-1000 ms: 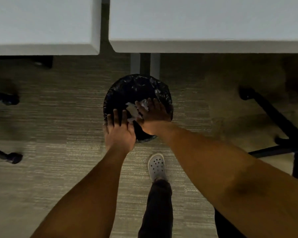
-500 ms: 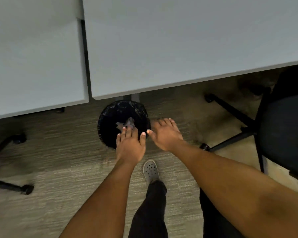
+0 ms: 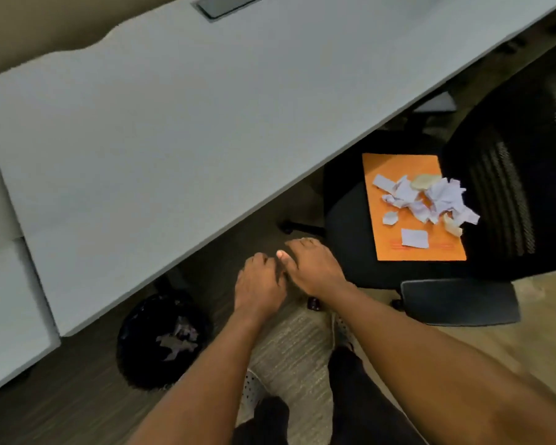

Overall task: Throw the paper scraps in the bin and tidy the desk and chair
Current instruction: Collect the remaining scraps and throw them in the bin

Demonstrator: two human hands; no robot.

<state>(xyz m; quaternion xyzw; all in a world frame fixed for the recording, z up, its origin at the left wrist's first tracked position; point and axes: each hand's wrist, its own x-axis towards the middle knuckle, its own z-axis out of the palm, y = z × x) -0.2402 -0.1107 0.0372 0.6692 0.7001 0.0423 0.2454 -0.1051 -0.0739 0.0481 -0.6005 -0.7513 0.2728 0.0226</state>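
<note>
A black-lined bin stands on the carpet under the desk edge at lower left, with paper scraps inside it. More torn white scraps lie heaped on an orange folder on the seat of a black office chair at right. My left hand and my right hand hover side by side over the floor between bin and chair, palms down, fingers loosely spread, both holding nothing.
A long white desk runs diagonally across the view, with a grey cable hatch at its far edge. The chair's armrest juts out at lower right. My legs and white clogs are on the carpet below.
The scraps dropped into the bin and both hands came away empty. My view swung right, bringing the chair with the folder and scraps into sight; the hands moved right from the bin.
</note>
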